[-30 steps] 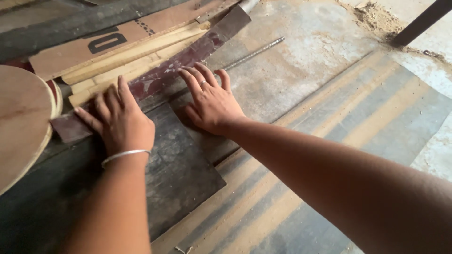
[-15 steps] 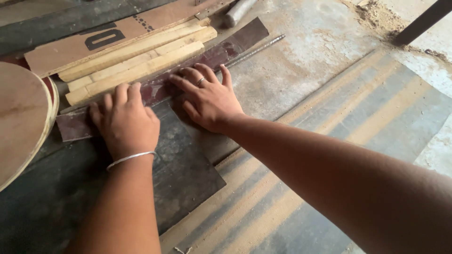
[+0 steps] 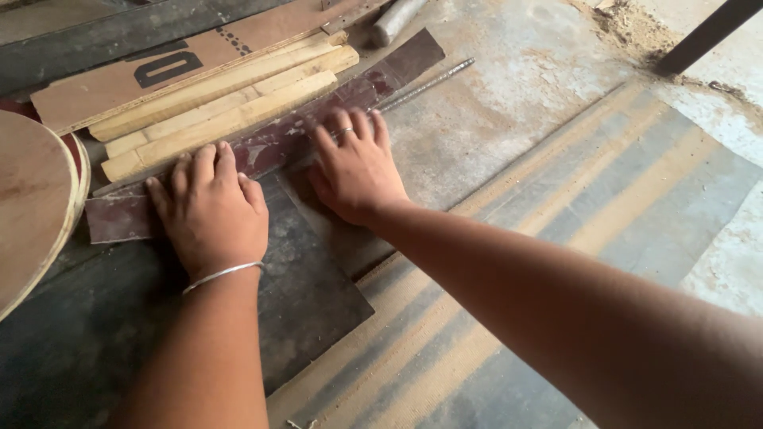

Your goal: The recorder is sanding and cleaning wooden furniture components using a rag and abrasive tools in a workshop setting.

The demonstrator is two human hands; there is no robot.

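Nearest the camera, two bare forearms reach out over a dusty, sawdust-streaked surface point(image 3: 556, 206). The left hand point(image 3: 213, 210), with a thin metal bangle point(image 3: 222, 273) on its wrist, lies flat and palm down, fingers spread, across a dark sheet point(image 3: 310, 294) and onto the near edge of a long dark red strip point(image 3: 270, 143). The right hand point(image 3: 356, 168), a ring point(image 3: 343, 131) on one finger, lies flat the same way a little further along the strip. Neither hand has a closed grip on anything: both are fully open and press down with palm and fingers, nothing grasped.

The strip runs on a slant from lower left to upper right, its long axis crossing in front of both hands; it lies just beyond the knuckles, under the fingertips. The left hand is nearer its lower end, the right nearer its middle.

Just behind the strip lie several pale wooden slats point(image 3: 222, 103), parallel to it and touching one another, then a brown board point(image 3: 199, 56) with dark markings. A thin threaded rod point(image 3: 425, 83) lies beside the strip's far end.

A round wooden disc point(image 3: 28, 199) is cut off at the left edge. How far the strip continues beneath the hands cannot be seen.
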